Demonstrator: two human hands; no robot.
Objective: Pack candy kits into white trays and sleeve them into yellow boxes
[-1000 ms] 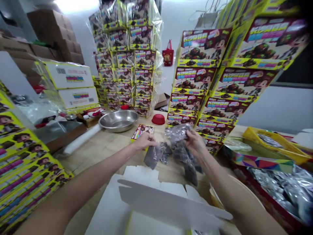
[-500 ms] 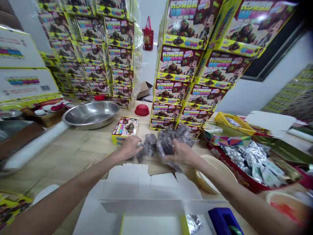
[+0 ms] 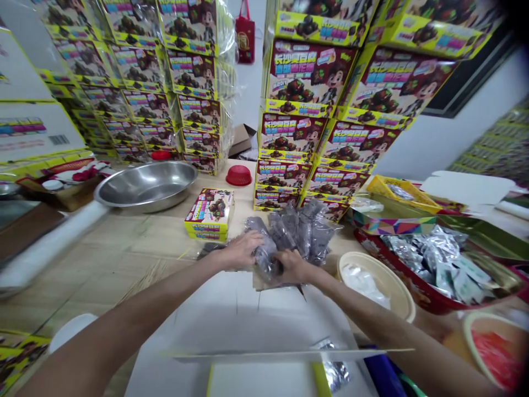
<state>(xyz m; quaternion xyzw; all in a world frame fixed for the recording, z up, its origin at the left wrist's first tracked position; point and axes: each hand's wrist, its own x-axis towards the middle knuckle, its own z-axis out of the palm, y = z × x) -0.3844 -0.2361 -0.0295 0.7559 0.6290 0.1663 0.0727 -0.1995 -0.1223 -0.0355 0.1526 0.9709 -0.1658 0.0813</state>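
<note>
Between both hands is a clear plastic bag of dark grey pieces (image 3: 265,255). My left hand (image 3: 243,249) closes on its left side, and my right hand (image 3: 292,266) pinches its lower right; some fingertips are hidden. Right behind it lies a pile of similar bags (image 3: 306,230), against the foot of the stacked boxes. Below my hands spreads an open white carton (image 3: 252,314) with its flaps unfolded. Left of the bags sit small printed boxes (image 3: 210,211), one on another. Thin wooden sticks (image 3: 149,278) lie on the table near my left forearm.
Tall stacks of printed boxes (image 3: 289,135) rise at the back. A steel basin (image 3: 149,190) stands left, near a red plastic bowl (image 3: 238,175). To the right are a cream tub (image 3: 397,281) with white packets, a red tray of silver sachets (image 3: 446,270) and a tub of red packets (image 3: 496,347).
My hands have come closer together, the left moving right onto the bag. The bag has moved slightly left, over the carton's far flap. The camera view has tipped a little downward.
</note>
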